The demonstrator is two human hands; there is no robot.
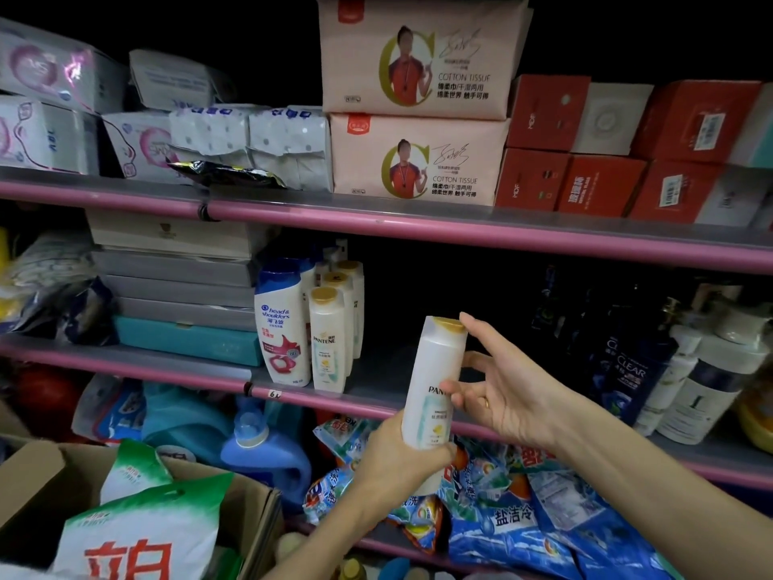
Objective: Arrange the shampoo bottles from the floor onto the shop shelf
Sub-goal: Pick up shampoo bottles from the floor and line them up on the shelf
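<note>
My left hand (pixel 397 458) grips the lower part of a white Pantene shampoo bottle (pixel 435 387) with a gold cap, held upright in front of the middle shelf (pixel 376 395). My right hand (pixel 497 391) holds the bottle's upper half, with the forefinger at the cap and the thumb on the label. On the shelf to the left stands a row of matching Pantene bottles (pixel 328 341) beside a white Head & Shoulders bottle (pixel 282 324). Behind the held bottle the shelf shows a dark gap.
Dark Clear bottles (pixel 627 370) and white pump bottles (pixel 702 387) stand at the shelf's right end. Flat boxes (pixel 175 286) are stacked at its left. Tissue packs (pixel 418 157) and red boxes fill the top shelf. Below lie detergent bags (pixel 523 508), a blue jug (pixel 259 450) and a cardboard carton (pixel 37 479).
</note>
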